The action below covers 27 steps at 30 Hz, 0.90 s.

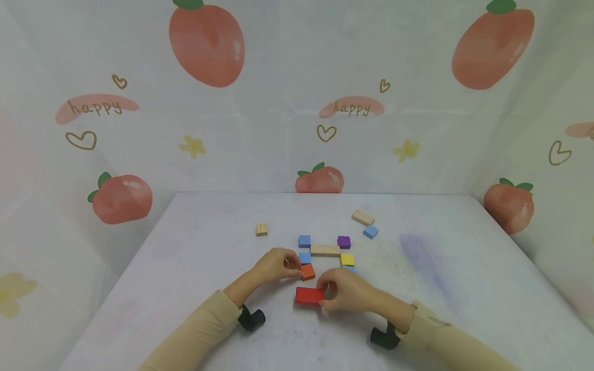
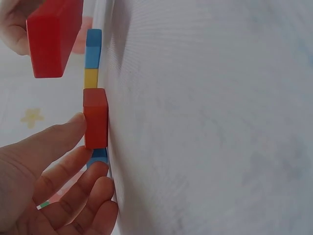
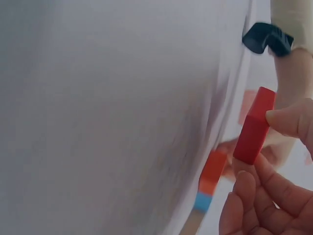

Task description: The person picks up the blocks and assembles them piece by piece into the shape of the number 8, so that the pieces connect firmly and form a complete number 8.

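Note:
Between thumb and fingers, my right hand [image 1: 348, 291] pinches a red rectangular block [image 1: 309, 296] by its right end. The right wrist view shows that red block [image 3: 254, 126] held up off the table. My left hand [image 1: 277, 265] holds an orange block [image 1: 308, 272] at its left side, thumb on it and index fingertip at its edge, as the left wrist view shows. Directly behind the orange block lies a blue block [image 1: 304, 257]. A yellow block [image 1: 347, 260] and another blue block [image 1: 349, 269], partly hidden by the right hand, lie to the right.
Farther back, a plain wooden plank [image 1: 325, 251] lies between the two sides, near a blue block [image 1: 304, 241] and a purple block [image 1: 344, 242]. A ridged wooden block [image 1: 262, 230] sits apart at left; another plank [image 1: 363, 217] and blue block [image 1: 370, 232] lie back right.

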{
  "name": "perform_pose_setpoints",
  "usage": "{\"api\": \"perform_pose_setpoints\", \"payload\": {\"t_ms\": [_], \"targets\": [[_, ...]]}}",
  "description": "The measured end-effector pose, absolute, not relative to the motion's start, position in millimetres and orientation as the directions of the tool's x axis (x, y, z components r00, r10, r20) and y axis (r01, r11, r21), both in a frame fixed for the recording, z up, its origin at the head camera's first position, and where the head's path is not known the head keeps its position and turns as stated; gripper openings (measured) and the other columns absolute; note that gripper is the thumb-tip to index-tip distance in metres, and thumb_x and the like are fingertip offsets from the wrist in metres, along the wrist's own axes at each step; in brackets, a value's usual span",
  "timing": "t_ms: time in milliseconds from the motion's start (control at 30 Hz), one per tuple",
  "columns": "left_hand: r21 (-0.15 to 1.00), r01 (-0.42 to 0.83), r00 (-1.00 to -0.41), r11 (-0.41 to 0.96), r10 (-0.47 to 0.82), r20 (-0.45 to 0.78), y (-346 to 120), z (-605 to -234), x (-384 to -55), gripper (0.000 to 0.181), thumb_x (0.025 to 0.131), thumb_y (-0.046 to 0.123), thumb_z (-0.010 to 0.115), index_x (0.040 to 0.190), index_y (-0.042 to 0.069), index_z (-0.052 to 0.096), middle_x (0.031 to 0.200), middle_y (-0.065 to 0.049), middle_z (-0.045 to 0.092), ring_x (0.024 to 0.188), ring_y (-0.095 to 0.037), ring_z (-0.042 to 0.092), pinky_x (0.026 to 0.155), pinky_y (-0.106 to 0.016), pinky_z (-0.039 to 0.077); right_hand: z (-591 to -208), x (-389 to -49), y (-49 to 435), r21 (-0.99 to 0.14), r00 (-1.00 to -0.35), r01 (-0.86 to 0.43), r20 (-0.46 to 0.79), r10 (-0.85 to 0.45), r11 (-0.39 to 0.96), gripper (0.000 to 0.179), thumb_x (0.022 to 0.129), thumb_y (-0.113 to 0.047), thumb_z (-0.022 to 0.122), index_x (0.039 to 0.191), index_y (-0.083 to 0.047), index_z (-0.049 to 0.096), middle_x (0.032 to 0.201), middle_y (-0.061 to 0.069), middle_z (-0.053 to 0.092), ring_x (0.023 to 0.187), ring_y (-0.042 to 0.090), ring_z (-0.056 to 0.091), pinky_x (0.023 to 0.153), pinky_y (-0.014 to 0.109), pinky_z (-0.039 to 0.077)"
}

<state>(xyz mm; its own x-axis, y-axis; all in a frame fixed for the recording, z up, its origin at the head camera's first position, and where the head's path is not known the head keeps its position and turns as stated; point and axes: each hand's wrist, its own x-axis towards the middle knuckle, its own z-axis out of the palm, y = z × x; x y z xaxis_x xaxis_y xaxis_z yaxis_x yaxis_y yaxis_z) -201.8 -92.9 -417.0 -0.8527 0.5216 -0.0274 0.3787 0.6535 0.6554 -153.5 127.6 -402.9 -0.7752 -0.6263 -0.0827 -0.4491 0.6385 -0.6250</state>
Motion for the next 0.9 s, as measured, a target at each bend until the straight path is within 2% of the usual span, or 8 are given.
{"api": "perform_pose_setpoints", "payload": {"t_ms": [300,567,900], "targets": [[0.652,0.386,-0.852,0.653,0.524,-0.020,-93,-417,-201,0.018,0.078,0.021,0.075,0.088,0.008,0.068,0.079,-0.001,0.066,0.070,-0.007,0.052,0.063,-0.016,0.043,-400,-162,148,-0.519,-0.788,-0.540,0.034,-0.615,0.663,0.022,0.072,-0.019,0.074,0.093,-0.011,0.069,0.082,-0.008,0.064,0.073,0.008,0.053,0.064,0.017,0.044],[0.660,0.365,-0.857,0.657,0.514,-0.038,-92,-416,-201,0.018,0.078,0.020,0.075,0.088,0.008,0.068,0.080,-0.001,0.066,0.071,-0.007,0.052,0.064,-0.017,0.043,-398,-168,157,-0.458,-0.809,-0.536,0.039,-0.586,0.709,0.023,0.071,-0.020,0.075,0.092,-0.012,0.069,0.082,-0.007,0.063,0.077,0.011,0.053,0.066,0.019,0.044],[0.656,0.368,-0.856,0.659,0.515,-0.038,-93,-416,-201,0.017,0.078,0.021,0.074,0.089,0.008,0.068,0.080,-0.001,0.065,0.072,-0.008,0.052,0.065,-0.017,0.043,-404,-172,161,-0.387,-0.790,-0.588,0.088,-0.607,0.710,0.022,0.070,-0.023,0.076,0.088,-0.013,0.069,0.079,-0.007,0.063,0.076,0.010,0.050,0.065,0.019,0.043]]}}
